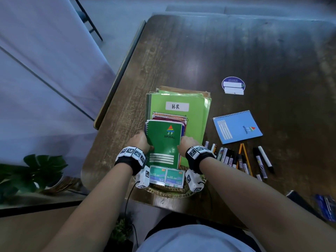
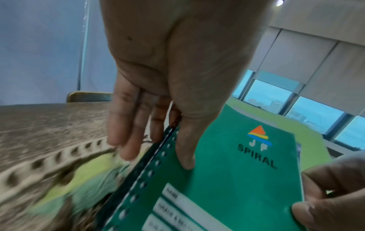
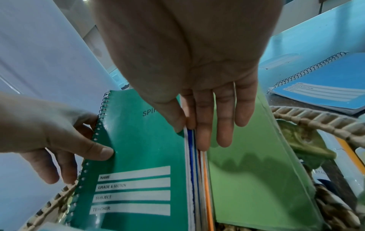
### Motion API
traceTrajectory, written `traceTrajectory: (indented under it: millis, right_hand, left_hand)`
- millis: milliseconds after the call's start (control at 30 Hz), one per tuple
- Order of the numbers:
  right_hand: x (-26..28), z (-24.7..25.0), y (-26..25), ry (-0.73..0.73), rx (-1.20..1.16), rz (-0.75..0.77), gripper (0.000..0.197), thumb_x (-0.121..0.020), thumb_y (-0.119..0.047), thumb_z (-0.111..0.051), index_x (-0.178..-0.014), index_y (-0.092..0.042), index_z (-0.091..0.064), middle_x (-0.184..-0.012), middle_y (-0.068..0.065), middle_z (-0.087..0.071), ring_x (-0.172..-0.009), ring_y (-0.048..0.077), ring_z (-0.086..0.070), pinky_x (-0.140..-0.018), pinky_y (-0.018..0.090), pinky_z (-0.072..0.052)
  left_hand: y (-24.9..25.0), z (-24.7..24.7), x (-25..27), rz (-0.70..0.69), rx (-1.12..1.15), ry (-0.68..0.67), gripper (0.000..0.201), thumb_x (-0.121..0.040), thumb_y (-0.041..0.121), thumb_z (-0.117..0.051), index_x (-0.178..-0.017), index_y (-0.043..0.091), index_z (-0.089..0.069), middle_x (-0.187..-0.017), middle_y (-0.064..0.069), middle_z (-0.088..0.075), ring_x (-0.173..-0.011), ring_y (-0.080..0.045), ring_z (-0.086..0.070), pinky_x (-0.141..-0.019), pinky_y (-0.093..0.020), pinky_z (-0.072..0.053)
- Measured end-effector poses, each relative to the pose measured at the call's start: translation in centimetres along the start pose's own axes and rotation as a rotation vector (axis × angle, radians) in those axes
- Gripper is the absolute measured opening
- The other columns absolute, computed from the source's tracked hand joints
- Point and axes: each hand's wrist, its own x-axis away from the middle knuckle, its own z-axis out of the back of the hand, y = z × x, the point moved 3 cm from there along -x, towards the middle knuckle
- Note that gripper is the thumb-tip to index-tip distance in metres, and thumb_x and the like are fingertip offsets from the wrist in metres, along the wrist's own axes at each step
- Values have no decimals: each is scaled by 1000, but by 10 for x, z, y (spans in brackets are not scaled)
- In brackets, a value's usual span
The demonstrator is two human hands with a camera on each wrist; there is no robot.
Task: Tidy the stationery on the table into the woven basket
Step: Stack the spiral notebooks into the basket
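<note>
both hands (image 1: 160,143) pinch the green spiral notebook (image 1: 164,142) upright in the woven basket (image 1: 169,192).

The woven basket (image 1: 169,192) sits mostly hidden beneath notebooks and wrists; blue items (image 1: 326,206) at lower right are cut off and blurred.

Dark wooden table (image 1: 236,51), pale floor (image 1: 45,79), blinds-covered windows (image 2: 308,65).

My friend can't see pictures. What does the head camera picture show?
Two hands, left hand and right hand, hold a green notebook upright in a woven basket. A blue notebook and pens lie on the brown table.
</note>
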Motion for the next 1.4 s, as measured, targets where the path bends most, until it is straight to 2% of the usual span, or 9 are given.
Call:
traceTrajectory:
  millis: [133,300,400,567,767,1100,1200,1300,1400]
  right_hand:
    - [0,17,5,-8,-102,-24,21,-94,-28,-49,-93,-10,-61,-79,3,-63,-63,19,-58,-55,25,-45]
    - [8,61,36,117,-265,-94,23,-91,-28,-48,-89,-10,-62,-80,5,-59,-67,21,-57,-59,26,-42]
    - [8,85,71,195,-329,-153,26,-88,-26,-49,-100,-9,-63,-95,10,-65,-80,27,-62,-66,29,-47]
    - [6,114,145,207,-365,-251,29,-92,-39,-51,-103,-14,-61,-110,13,-65,-98,33,-61,-78,33,-46]
    - [2,136,230,78,-493,-346,40,-92,-42,-51,-111,-8,-59,-121,15,-63,-111,33,-61,-97,43,-50]
    - [-39,123,322,69,-701,-504,41,-83,-18,-68,-119,-9,-52,-118,17,-62,-82,29,-60,-49,29,-45]
    - [-63,113,328,48,-756,-500,46,-83,-18,-70,-121,-10,-45,-115,17,-59,-85,33,-63,-59,36,-54]
    - [-86,108,330,79,-714,-485,50,-83,-23,-70,-125,-11,-46,-112,13,-57,-105,36,-65,-87,47,-58]
    - [-105,112,336,83,-738,-484,50,-84,-24,-70,-127,-13,-47,-119,14,-58,-108,35,-63,-90,47,-56]
  left_hand:
    - [22,18,6,-43,34,190,83,-69,35,-87,-128,14,-32,-129,-14,-44,-111,-33,-56,-89,-46,-53]
    - [94,42,21,-349,115,533,51,-86,35,-70,-122,14,-41,-119,-6,-46,-101,-19,-49,-89,-35,-50]
    - [149,33,21,-537,179,433,32,-92,31,-64,-115,15,-49,-110,0,-52,-97,-15,-52,-90,-30,-50]
    - [243,-6,10,-726,164,-5,20,-92,29,-66,-102,12,-63,-97,-5,-68,-88,-22,-63,-80,-35,-53]
    - [322,-54,-15,-675,22,-252,17,-88,31,-71,-93,16,-64,-96,-4,-70,-89,-23,-66,-78,-35,-52]
    - [379,-104,-72,-517,-152,-235,50,-93,36,-65,-130,4,-61,-133,-13,-60,-119,-30,-57,-97,-36,-46]
    - [390,-121,-91,-468,-149,-200,53,-90,35,-66,-134,8,-55,-136,-13,-51,-122,-32,-52,-102,-39,-44]
    - [395,-134,-104,-398,-159,-168,51,-87,34,-66,-130,13,-51,-135,-12,-48,-122,-32,-50,-103,-47,-43]
    - [402,-140,-113,-324,-234,-109,57,-86,39,-70,-130,15,-43,-134,-14,-47,-125,-34,-49,-101,-51,-42]
